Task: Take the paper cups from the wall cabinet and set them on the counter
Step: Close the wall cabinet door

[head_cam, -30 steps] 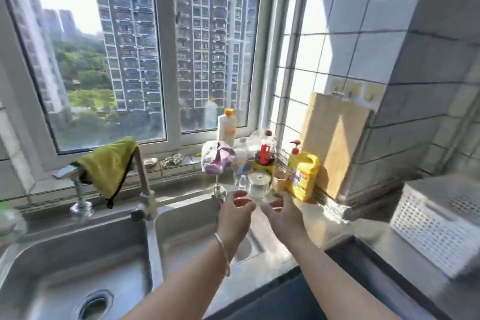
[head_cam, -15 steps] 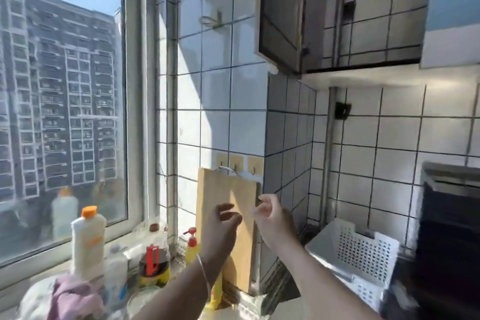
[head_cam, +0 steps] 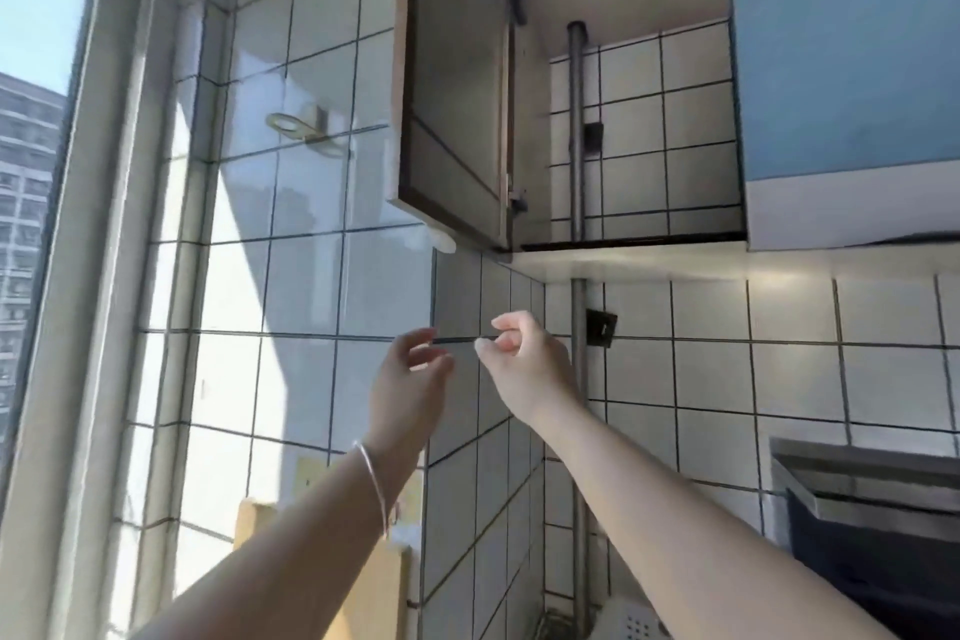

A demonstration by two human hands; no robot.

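- Wall cabinet: door swung open; inside apparently bare, floor hidden.
- Left hand, right hand: below cabinet, fingers loosely curled, holding nothing.

bare forearms, no sleeves; thin silver bangle on left wrist.
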